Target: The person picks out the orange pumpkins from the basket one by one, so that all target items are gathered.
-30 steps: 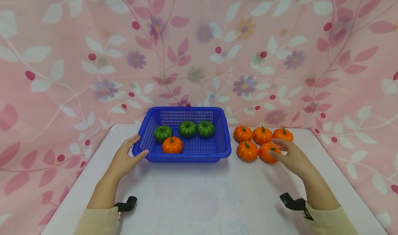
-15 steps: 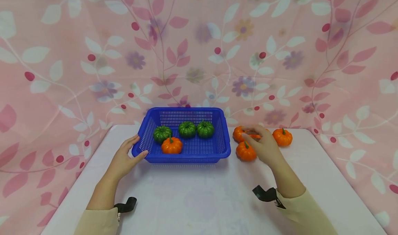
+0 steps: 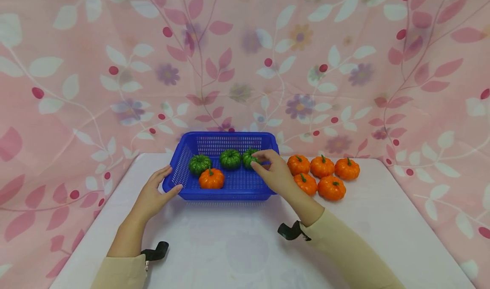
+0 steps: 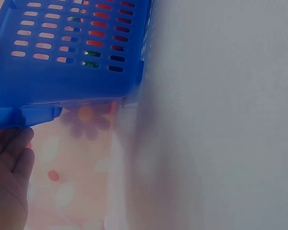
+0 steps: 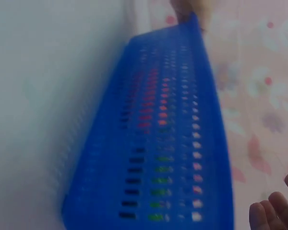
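A blue plastic basket (image 3: 229,192) stands at the back of the table, holding three green pumpkins (image 3: 230,159) and one orange pumpkin (image 3: 212,179). My left hand (image 3: 155,194) touches the basket's left end with fingers and thumb spread; the left wrist view has its fingers (image 4: 22,165) against the rim's underside. Over the basket's right side reaches my right hand (image 3: 274,173), thumb and fingers apart, in front of the rightmost green pumpkin (image 3: 246,158), which it partly hides. Whether it touches that pumpkin is hard to tell. In the right wrist view its fingers (image 5: 278,208) appear beyond the rim.
Several orange pumpkins (image 3: 332,188) lie in two rows right of the basket, partly behind my right forearm. A white cloth covers the table (image 3: 245,246). Right behind it hangs a pink floral curtain (image 3: 245,68). Each wrist carries a small black camera (image 3: 156,251).
My right hand has swept left from above the orange pumpkins to over the basket, uncovering most of them. The left hand and the basket have stayed put.
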### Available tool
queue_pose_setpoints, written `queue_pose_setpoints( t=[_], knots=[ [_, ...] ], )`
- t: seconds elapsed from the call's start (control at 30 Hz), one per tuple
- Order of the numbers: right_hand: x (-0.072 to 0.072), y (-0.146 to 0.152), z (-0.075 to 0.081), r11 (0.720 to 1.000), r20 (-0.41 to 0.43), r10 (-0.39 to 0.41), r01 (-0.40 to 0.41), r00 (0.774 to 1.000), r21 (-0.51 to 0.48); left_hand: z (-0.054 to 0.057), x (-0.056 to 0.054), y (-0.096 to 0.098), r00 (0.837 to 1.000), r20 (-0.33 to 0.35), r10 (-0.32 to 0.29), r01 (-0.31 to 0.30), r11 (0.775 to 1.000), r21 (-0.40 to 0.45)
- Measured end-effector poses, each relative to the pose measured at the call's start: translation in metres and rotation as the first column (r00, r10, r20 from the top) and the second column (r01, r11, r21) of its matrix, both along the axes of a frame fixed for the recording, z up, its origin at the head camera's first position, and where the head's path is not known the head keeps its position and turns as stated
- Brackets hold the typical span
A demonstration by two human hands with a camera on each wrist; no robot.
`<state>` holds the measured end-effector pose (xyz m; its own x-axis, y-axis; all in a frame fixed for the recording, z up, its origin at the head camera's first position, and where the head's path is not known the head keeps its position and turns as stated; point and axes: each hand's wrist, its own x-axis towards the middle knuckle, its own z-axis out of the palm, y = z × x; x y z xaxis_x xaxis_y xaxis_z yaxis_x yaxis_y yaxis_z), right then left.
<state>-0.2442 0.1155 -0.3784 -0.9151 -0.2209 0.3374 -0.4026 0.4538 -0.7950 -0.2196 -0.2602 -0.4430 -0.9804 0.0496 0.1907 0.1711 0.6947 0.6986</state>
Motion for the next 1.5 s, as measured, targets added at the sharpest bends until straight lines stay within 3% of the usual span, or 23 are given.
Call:
queue_pose_setpoints(
  t=[0.43, 0.67, 0.8, 1.0, 1.13, 1.5],
  knots=[
    [-0.031, -0.056, -0.013, 0.982, 0.164, 0.106, -0.129, 0.981, 0.138, -0.003, -0.002, 0.001, 1.000, -0.021, -0.004, 0.004, 1.000, -0.007],
    [-0.048, -0.074, -0.021, 0.952, 0.207, 0.118, -0.170, 0.971, 0.255, -0.004, -0.003, 0.001, 1.000, -0.011, 0.004, -0.004, 1.000, -0.015],
    [-0.055, -0.082, -0.023, 0.934, 0.273, 0.135, -0.215, 0.953, 0.287, -0.003, -0.003, 0.001, 1.000, 0.000, 0.009, -0.009, 1.000, -0.019],
    [-0.063, -0.093, -0.030, 0.914, 0.376, 0.156, -0.278, 0.913, 0.296, -0.003, -0.002, 0.002, 1.000, 0.001, 0.007, -0.007, 1.000, -0.013],
    [-0.065, -0.097, -0.035, 0.926, 0.430, 0.148, -0.278, 0.890, 0.257, -0.004, -0.003, 0.002, 1.000, 0.002, 0.001, -0.001, 1.000, -0.011],
    [-0.072, -0.103, -0.048, 0.924, 0.496, 0.213, -0.338, 0.842, 0.177, -0.003, -0.002, -0.001, 1.000, 0.006, 0.011, -0.010, 0.999, -0.032]
  ],
)
